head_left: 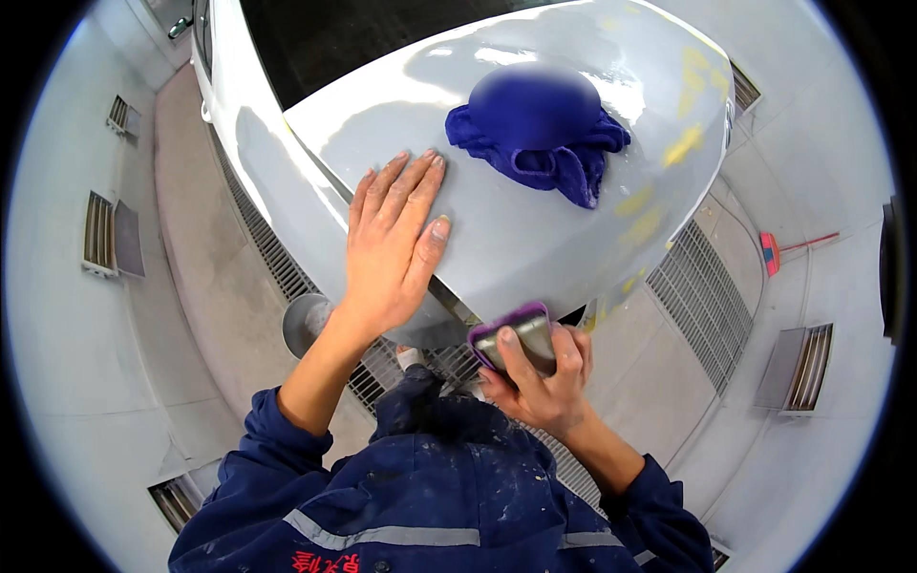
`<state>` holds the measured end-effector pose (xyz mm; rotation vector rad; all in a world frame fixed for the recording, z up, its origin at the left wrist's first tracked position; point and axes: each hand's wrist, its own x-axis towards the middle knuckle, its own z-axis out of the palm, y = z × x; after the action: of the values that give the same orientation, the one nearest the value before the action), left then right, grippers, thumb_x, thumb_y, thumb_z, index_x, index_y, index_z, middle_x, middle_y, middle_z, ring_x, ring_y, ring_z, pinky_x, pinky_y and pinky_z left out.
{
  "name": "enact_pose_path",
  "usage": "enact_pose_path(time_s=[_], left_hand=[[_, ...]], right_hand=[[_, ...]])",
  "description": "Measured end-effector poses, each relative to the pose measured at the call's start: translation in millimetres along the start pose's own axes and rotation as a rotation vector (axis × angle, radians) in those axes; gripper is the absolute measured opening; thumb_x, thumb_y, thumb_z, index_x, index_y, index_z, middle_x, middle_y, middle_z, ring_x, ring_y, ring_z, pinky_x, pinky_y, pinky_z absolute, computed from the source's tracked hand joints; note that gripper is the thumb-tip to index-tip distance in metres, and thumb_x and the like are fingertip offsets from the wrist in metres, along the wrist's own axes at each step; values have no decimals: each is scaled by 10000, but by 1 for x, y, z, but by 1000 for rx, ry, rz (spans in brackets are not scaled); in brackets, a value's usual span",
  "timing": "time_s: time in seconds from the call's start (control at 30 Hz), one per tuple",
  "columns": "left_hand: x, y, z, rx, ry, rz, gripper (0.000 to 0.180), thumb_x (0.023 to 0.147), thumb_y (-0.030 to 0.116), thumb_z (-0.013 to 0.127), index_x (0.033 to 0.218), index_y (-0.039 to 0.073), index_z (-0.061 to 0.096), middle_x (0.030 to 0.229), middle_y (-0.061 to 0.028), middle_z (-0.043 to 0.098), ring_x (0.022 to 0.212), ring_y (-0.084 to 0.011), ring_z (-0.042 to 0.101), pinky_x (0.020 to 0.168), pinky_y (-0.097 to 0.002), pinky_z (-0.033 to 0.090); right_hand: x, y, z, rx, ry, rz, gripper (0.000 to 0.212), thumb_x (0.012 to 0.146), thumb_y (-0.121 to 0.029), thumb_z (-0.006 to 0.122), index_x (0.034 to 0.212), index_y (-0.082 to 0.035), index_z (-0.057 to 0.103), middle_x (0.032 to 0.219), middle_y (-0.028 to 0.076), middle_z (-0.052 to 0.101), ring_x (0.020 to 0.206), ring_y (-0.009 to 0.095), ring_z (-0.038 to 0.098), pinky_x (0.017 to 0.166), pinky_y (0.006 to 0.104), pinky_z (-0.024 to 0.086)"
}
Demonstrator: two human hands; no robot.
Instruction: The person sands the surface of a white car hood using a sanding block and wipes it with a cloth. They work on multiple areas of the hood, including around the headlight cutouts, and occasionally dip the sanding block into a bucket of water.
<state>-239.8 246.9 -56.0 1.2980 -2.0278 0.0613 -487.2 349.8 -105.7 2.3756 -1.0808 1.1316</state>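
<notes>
The grey-primed hood [506, 244] of a white car spreads out in front of me, with yellow patches along its right side. My left hand [394, 244] lies flat near its front left edge, fingers stretched out and holding nothing. My right hand [543, 382] grips a dark sanding block [523, 346] with a purple rim at the hood's nearest corner. Whether the block's underside touches the panel is hidden. On the hood beyond my hands rests a bunched dark blue cloth [564, 172], its upper part blurred.
A grey bucket [304, 323] stands on the floor to the left of my legs. Metal floor grates [712, 306] run along both sides of the car. A red tool [770, 254] with a thin red line lies by the right wall. Vents [99, 232] line the pale walls.
</notes>
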Motion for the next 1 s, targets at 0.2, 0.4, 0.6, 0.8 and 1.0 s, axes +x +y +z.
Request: enact_pose_path(time_s=[0.2,0.4,0.6,0.8,1.0], left_hand=[[-16,0,0,-5,-50,-61,605,1133,351,431,1639,22,468,1705,-188,445,1584,-422,383,1330,-555,199],[-70,56,18,-691,316,-459,594,1109,231,628,1568,-34,361,1568,-217,424,1397,-303,504,1175,-450,402],[-85,91,27,-1250,44,-733,197,1116,195,678,1081,6,635,912,-48,689,863,-119,672,846,-311,565],[-87,76,17,-1266,2,-673,524,1216,337,423,1079,-77,714,1017,-141,772,962,-187,728,914,-360,591],[-87,73,12,-1403,-71,-714,619,1218,385,367,1105,-120,706,1091,-198,757,1027,-279,746,990,-428,594]], right_hand=[[22,-13,11,39,49,119,499,903,-384,843,1350,-169,788,1262,209,532,985,353,586,839,464,534],[-83,14,-11,84,-56,193,583,834,-353,910,1328,-75,775,1304,221,509,1101,387,572,898,507,522],[-46,-3,-15,100,18,306,612,810,-296,910,1352,-52,764,1297,228,497,1122,392,569,899,500,510],[12,-3,0,174,84,424,568,855,-229,858,1398,-93,765,1267,243,518,1105,395,564,910,484,520],[15,-21,7,127,150,515,540,906,-259,825,1410,-78,758,1281,258,514,1099,403,552,936,485,515]])
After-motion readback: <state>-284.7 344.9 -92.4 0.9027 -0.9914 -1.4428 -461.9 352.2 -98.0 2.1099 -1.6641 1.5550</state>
